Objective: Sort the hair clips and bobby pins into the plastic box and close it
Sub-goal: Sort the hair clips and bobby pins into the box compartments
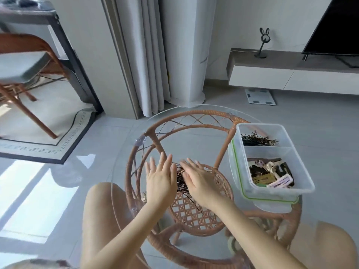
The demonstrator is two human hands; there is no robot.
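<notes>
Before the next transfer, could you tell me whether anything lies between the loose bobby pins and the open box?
Nothing visible does: only bare glass tabletop separates the bobby pins from the plastic box, which stands open.

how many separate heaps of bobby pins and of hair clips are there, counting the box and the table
bobby pin heaps: 2, far-compartment heap and loose tabletop heap
hair clip heaps: 1, near-compartment heap
total: 3

We see a grey tiled floor, sunlit at left, pale curtains, a rattan chair on a bordered rug, and a television on its console.
</notes>
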